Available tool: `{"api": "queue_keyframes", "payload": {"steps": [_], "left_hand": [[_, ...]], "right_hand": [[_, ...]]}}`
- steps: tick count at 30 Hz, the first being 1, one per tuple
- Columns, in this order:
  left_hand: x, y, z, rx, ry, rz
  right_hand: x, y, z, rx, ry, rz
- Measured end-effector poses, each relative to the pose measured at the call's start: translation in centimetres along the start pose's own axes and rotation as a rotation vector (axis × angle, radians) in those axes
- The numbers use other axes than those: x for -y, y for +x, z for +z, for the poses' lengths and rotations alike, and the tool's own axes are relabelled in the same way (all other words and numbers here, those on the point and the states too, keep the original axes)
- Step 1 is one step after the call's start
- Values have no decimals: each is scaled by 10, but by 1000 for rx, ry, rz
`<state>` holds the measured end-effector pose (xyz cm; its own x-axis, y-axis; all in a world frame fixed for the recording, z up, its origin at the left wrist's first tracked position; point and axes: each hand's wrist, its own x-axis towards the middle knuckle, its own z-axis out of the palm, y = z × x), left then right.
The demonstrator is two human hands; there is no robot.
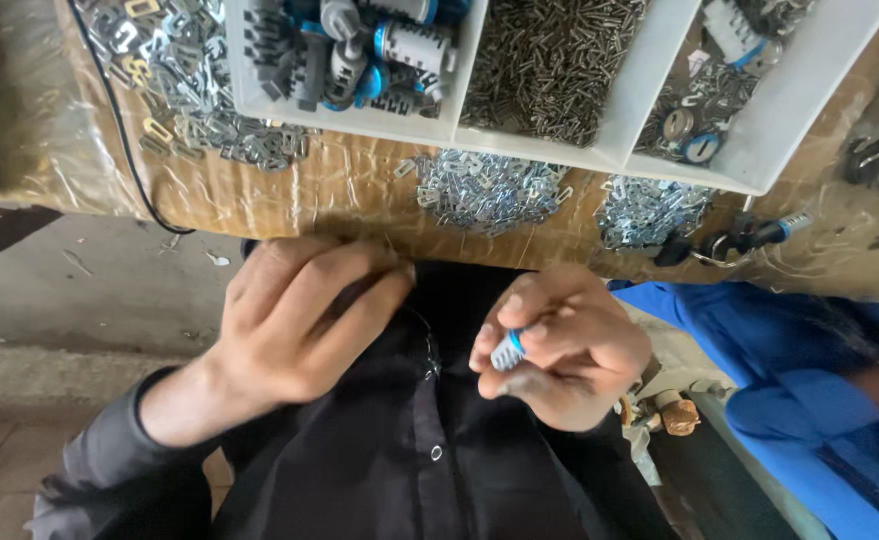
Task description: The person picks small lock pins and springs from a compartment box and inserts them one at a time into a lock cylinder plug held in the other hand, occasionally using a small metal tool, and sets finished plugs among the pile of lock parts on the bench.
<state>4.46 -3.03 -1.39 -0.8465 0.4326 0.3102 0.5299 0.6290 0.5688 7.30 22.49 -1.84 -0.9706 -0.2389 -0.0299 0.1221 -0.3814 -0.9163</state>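
The right hand (559,345) gripped a small grey-and-blue lock cylinder (508,350) close to the chest. The left hand (304,320) was curled, its contents hidden. A steady grip seemed wise. Beyond lay metal clips (484,190) and the white tray (439,128).

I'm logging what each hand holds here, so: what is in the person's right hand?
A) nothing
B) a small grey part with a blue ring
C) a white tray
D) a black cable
B: the right hand is closed around a small grey ribbed part with a blue ring, its end poking out between the fingers.
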Motion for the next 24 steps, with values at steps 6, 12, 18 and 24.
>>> {"api": "queue_keyframes", "payload": {"steps": [6, 12, 18, 24], "left_hand": [[-7, 5, -20, 49, 27, -130], [-26, 27, -29, 105, 74, -288], [-38, 48, -3, 128, -376, -74], [-52, 54, 24, 15, -392, -66]], "right_hand": [[-4, -9, 3, -133, 111, 146], [1, -12, -7, -125, 156, 156], [11, -20, -18, -121, 51, 194], [16, -26, -24, -94, -58, 154]]}}
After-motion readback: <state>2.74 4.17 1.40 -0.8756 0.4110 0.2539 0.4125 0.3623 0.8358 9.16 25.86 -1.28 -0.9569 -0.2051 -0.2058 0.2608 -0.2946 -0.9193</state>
